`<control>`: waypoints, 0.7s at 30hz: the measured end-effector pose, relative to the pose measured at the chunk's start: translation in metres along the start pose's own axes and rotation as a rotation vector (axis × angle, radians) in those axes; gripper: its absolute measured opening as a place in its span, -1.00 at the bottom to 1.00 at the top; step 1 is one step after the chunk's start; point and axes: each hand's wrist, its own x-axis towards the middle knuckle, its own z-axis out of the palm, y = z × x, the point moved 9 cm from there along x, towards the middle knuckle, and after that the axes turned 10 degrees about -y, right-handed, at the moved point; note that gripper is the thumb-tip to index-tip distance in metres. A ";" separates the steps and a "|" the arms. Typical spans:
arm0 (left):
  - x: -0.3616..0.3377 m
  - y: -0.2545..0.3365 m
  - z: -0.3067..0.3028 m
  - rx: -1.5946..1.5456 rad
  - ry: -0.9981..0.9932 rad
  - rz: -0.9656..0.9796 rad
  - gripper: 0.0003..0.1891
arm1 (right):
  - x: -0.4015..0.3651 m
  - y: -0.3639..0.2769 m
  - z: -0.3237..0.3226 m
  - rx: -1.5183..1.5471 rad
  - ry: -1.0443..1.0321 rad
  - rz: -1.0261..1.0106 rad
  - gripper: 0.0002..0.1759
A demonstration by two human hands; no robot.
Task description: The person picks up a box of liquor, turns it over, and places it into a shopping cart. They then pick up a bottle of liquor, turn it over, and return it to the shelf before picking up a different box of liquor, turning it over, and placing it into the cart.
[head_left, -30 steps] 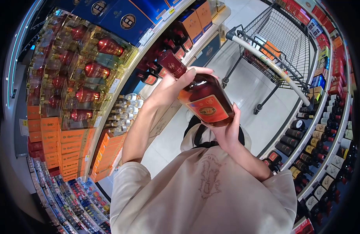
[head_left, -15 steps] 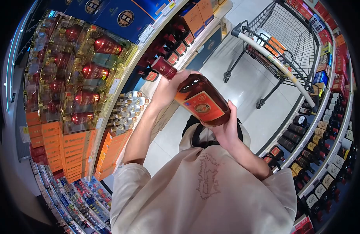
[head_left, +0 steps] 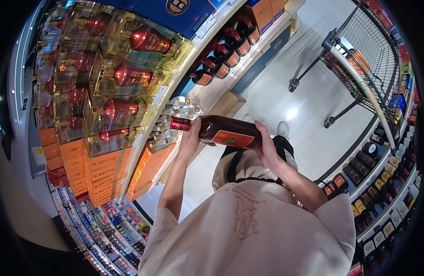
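A dark amber bottle (head_left: 230, 131) with an orange-red label and a red neck wrap lies almost level in front of my body, its neck toward the left shelf. My left hand (head_left: 190, 139) is closed round the neck end, near the shoulder of the bottle. Around the base end, my right hand (head_left: 267, 146) grips the bottle, with fingers partly hidden behind it. Small clear bottles (head_left: 182, 112) with pale caps stand on the shelf just beyond the neck. Similar dark bottles with red-orange labels (head_left: 222, 70) stand in rows farther up that shelf.
A wire shopping cart (head_left: 363, 69) stands on the tiled floor (head_left: 271, 99) at upper right. Boxed red bottles (head_left: 131, 73) and orange boxes (head_left: 108, 166) fill the left shelves. Wine bottles (head_left: 382, 184) line the curved right shelf. Blue boxes (head_left: 175, 14) are at the top.
The bottle has turned from a steep slant to nearly level, and both hands have lowered with it. The view has shifted, so the cart now appears farther right.
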 end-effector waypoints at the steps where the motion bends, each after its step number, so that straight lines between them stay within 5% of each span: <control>1: 0.001 -0.005 -0.009 0.001 -0.002 -0.006 -0.47 | 0.014 0.008 -0.001 0.005 0.004 0.002 -0.39; 11: 0.024 -0.055 -0.079 -0.043 0.173 0.057 -0.51 | 0.150 0.049 0.005 -0.112 -0.236 0.182 -0.23; 19: 0.074 -0.097 -0.090 -0.123 0.188 0.002 -0.50 | 0.236 0.072 -0.024 -0.114 -0.277 0.262 -0.10; 21: 0.087 -0.114 -0.092 -0.152 0.231 -0.054 -0.45 | 0.258 0.074 -0.037 -0.102 -0.137 0.200 -0.07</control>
